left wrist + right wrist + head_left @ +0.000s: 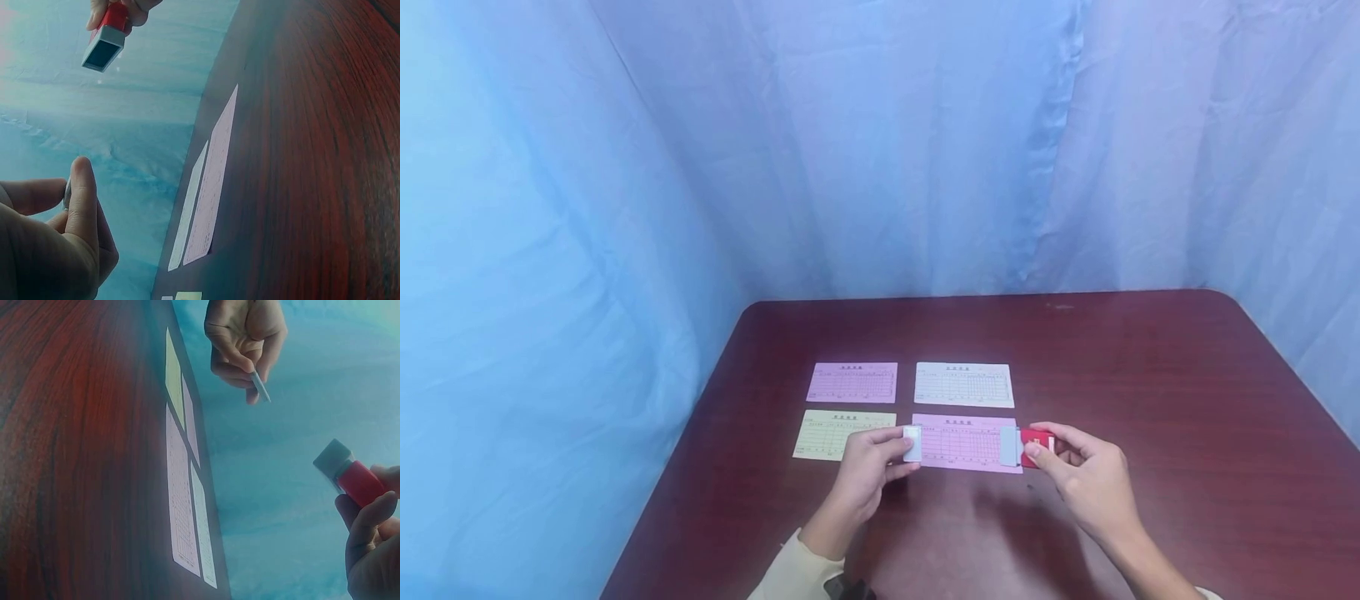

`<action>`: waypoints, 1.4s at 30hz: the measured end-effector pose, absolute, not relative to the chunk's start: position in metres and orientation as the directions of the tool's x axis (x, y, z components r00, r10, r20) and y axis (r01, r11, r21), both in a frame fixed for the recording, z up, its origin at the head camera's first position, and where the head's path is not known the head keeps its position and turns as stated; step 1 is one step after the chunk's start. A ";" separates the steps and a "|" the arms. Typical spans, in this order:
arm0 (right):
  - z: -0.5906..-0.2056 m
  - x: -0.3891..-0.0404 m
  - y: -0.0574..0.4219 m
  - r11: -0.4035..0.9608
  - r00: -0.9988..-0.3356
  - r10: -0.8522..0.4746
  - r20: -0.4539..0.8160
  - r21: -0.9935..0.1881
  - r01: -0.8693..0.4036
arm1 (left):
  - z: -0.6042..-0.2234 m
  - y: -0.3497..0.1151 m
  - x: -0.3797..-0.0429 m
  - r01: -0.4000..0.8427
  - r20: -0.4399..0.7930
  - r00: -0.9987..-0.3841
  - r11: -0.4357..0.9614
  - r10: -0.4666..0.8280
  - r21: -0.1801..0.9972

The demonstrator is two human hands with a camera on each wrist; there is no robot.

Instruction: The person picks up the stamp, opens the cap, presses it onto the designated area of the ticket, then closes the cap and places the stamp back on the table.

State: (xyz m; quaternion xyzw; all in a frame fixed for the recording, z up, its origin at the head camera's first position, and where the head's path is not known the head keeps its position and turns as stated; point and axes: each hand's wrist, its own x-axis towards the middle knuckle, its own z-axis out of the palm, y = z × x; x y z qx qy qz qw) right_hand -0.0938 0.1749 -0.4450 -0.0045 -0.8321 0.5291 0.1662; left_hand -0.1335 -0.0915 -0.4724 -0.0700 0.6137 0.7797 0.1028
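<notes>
Pinched a pale piece [917, 451] in the left hand [867, 468] and gripped the red stamp [359, 482] rearward in the right hand [1092, 483] above the nearer pink slip [962, 446], apparently to keep the grey end [1009, 447] clear.

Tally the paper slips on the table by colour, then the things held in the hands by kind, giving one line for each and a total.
Pink slips: 2
White slip: 1
Yellow slip: 1
Red stamp: 1
Small pale cap-like piece: 1
Total: 6
</notes>
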 end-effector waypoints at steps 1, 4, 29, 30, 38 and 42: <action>-0.445 -0.094 0.175 0.438 -0.946 0.182 0.268 -0.884 -0.166 | -0.473 -0.092 -0.133 -0.249 -0.240 -0.968 -0.221 0.068 0.943; -0.446 -0.093 0.175 0.440 -0.947 0.182 0.265 -0.883 -0.163 | -0.474 -0.094 -0.132 -0.256 -0.252 -0.967 -0.205 0.047 0.945; -0.447 -0.093 0.176 0.427 -0.946 0.187 0.263 -0.889 -0.163 | -0.475 -0.109 -0.130 -0.231 -0.235 -0.972 -0.120 -0.019 0.966; -0.446 -0.094 0.176 0.426 -0.947 0.186 0.263 -0.890 -0.164 | -0.475 -0.110 -0.130 -0.232 -0.236 -0.972 -0.117 -0.019 0.966; -0.445 -0.093 0.175 0.427 -0.951 0.177 0.253 -0.890 -0.157 | -0.476 -0.114 -0.129 -0.228 -0.231 -0.973 -0.098 -0.018 0.969; -0.445 -0.093 0.174 0.435 -0.949 0.175 0.263 -0.885 -0.165 | -0.481 -0.117 -0.128 -0.224 -0.226 -0.974 -0.095 -0.019 0.970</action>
